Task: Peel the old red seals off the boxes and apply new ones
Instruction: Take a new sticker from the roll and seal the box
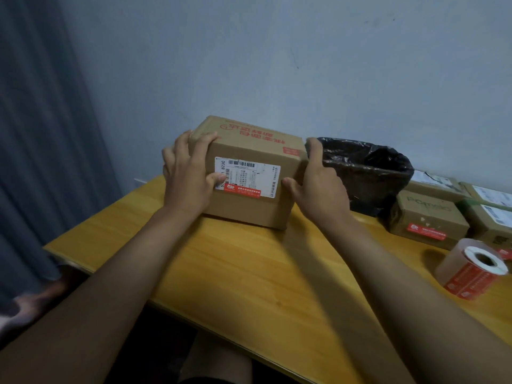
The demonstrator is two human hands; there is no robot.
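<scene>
Pale blue-grey wall behind, a dark curtain (41, 134) at nine o'clock, and a yellow wooden worktop (249, 273) running across the view. Dead centre sits the cardboard box (249, 184), held between both hands. The left hand (188, 176) clasps its left end, fingers (203, 139) curled over the top corner, thumb lying on the near face at the white shipping label (249, 176). On that label "B23C" reads clearly; the rest is barcodes and small print too fine to make out. Along the label's lower edge runs the old red seal (242, 192), its long axis left to right, white characters on it unreadable. It lies just at three o'clock of the left thumb, so that hand looks nearer for the peel. Red printed characters sit upside down on the box top, with a small red sticker (291, 151) at the right edge. The right hand (318, 184) grips the right end, thumb on the near face. Beyond it, a bin with a black liner (368, 167). At three o'clock, more boxes (429, 217), one faintly lettered, and at four o'clock the roll of new red seals (471, 268).
</scene>
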